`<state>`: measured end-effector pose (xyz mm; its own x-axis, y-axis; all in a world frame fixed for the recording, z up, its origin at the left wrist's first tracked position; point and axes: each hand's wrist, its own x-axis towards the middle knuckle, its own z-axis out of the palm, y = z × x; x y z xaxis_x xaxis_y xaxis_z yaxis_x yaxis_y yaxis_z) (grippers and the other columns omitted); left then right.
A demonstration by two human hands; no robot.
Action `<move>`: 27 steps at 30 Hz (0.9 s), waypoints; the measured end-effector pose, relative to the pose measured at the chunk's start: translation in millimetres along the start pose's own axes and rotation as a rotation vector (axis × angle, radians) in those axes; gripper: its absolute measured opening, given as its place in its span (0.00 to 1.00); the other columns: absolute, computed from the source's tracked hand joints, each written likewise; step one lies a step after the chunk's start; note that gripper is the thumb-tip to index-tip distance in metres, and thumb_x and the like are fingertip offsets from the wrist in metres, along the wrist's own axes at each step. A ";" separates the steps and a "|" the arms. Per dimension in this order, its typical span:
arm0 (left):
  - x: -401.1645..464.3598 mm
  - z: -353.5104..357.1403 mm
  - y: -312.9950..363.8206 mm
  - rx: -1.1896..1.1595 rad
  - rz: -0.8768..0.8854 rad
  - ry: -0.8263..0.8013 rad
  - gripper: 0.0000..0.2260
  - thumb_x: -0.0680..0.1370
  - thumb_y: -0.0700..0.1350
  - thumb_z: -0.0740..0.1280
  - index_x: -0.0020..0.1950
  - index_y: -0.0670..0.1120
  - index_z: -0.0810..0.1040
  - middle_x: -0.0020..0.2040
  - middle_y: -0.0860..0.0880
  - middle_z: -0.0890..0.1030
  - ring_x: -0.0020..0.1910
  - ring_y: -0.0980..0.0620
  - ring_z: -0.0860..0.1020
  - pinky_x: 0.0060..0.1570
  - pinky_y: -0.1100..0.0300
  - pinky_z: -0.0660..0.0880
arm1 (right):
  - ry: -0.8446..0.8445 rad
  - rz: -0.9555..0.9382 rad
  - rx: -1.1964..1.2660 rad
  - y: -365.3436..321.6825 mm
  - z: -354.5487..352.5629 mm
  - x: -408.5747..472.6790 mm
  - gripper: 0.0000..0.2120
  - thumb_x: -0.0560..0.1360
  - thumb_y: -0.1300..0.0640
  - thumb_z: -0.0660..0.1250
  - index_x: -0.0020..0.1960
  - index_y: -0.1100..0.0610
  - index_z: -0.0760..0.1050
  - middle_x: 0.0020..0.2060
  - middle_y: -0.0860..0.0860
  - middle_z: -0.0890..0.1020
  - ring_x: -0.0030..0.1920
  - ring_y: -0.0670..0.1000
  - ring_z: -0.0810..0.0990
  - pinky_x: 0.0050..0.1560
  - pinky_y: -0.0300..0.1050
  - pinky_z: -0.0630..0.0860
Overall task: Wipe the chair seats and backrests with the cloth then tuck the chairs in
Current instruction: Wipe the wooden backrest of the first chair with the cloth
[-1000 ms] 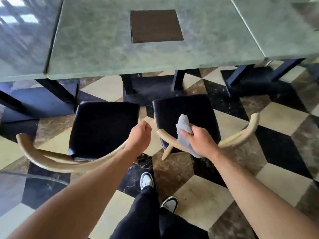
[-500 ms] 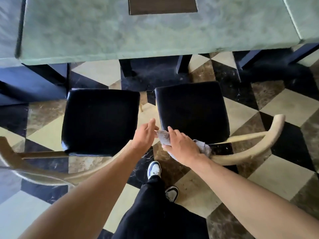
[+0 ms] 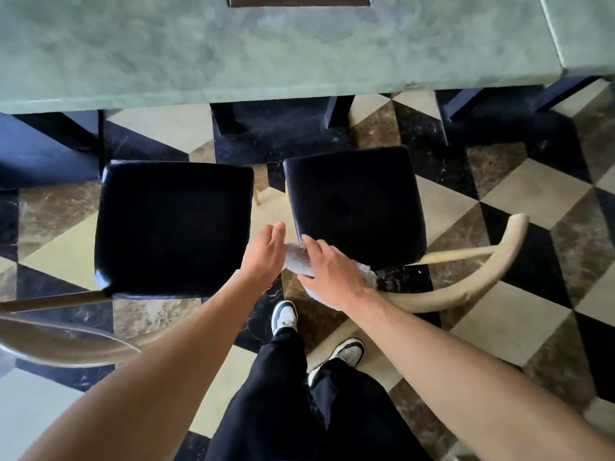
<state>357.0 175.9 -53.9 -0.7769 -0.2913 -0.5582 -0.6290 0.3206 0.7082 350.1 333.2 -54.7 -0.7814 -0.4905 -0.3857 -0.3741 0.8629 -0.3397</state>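
Two chairs stand side by side in front of a green table [image 3: 266, 61]. The left chair has a black seat [image 3: 173, 227] and a curved wooden backrest [image 3: 66, 344]. The right chair has a black seat [image 3: 356, 207] and a curved wooden backrest [image 3: 466, 287]. My right hand [image 3: 329, 267] grips a grey cloth [image 3: 296, 257] wrapped over the left end of the right backrest. My left hand [image 3: 266, 251] lies between the chairs with its fingers straight, at the right end of the left backrest and next to the cloth.
Dark table legs [image 3: 336, 111] stand just beyond the seats. The floor is chequered marble [image 3: 519, 194]. My legs in black trousers and my two shoes [image 3: 284, 316] are right behind the gap between the chairs. A second green tabletop [image 3: 585, 28] adjoins at the right.
My right hand has slid the cloth along the right backrest to its left end. My left hand's fingers have straightened from a fist on the left backrest. The view has tilted down.
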 end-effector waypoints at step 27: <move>-112.4 205.6 88.1 0.699 0.385 0.011 0.21 0.83 0.58 0.54 0.43 0.48 0.79 0.39 0.51 0.75 0.40 0.49 0.76 0.42 0.53 0.74 | -0.049 -0.522 -0.273 261.7 -68.7 -118.7 0.32 0.75 0.30 0.62 0.68 0.53 0.70 0.55 0.50 0.83 0.50 0.55 0.83 0.50 0.52 0.79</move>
<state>383.3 422.2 -17.6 -0.9452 -0.0524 -0.3224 -0.1903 0.8906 0.4130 310.6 625.6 -38.9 -0.4374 -0.8582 -0.2686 -0.8232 0.5023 -0.2645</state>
